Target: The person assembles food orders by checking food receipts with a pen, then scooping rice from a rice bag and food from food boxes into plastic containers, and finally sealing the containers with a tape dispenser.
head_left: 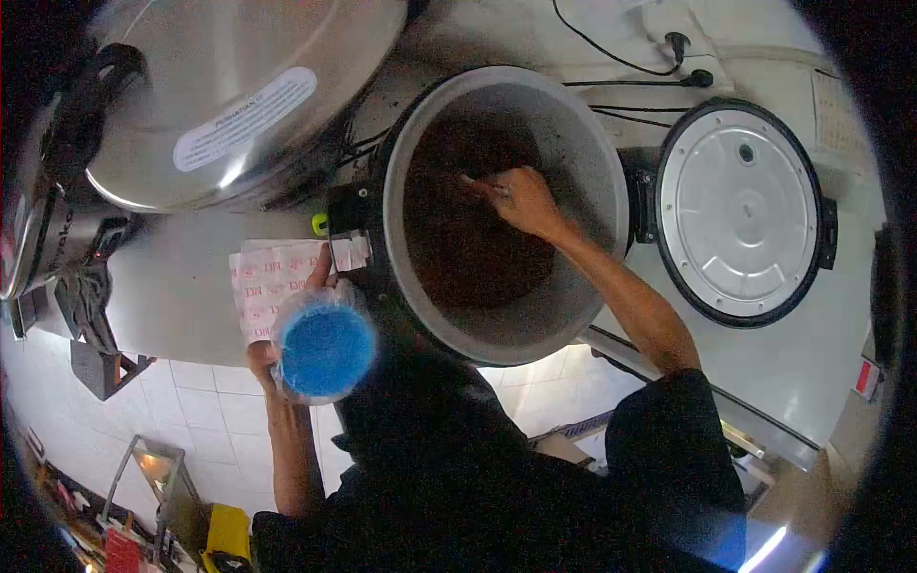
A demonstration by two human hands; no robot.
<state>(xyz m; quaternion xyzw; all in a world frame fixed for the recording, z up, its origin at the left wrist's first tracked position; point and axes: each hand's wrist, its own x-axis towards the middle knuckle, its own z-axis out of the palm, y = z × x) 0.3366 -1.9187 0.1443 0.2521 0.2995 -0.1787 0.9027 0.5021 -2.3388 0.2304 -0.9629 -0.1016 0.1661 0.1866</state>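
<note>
My left hand point(263, 361) is wrapped round a clear plastic tub point(327, 350) with a bright blue round face turned up. Its thumb reaches over printed paper sheets point(272, 286) with red lettering, which lie by the tub. My right hand point(525, 199) is inside a large open cooker pot point(597, 210), over dark brown contents point(478, 258). Its fingers are closed together around a small, pale-tipped thing I cannot make out. The pot's round metal lid point(745, 210) is swung open on its hinge to the right.
A big steel pressure cooker point(248, 57) with a black handle stands at the upper left. Black cables point(611, 57) run to plugs at the back. A small yellow-green object point(320, 224) sits beside the pot. Below is a tiled floor point(201, 411) with a yellow object point(226, 537).
</note>
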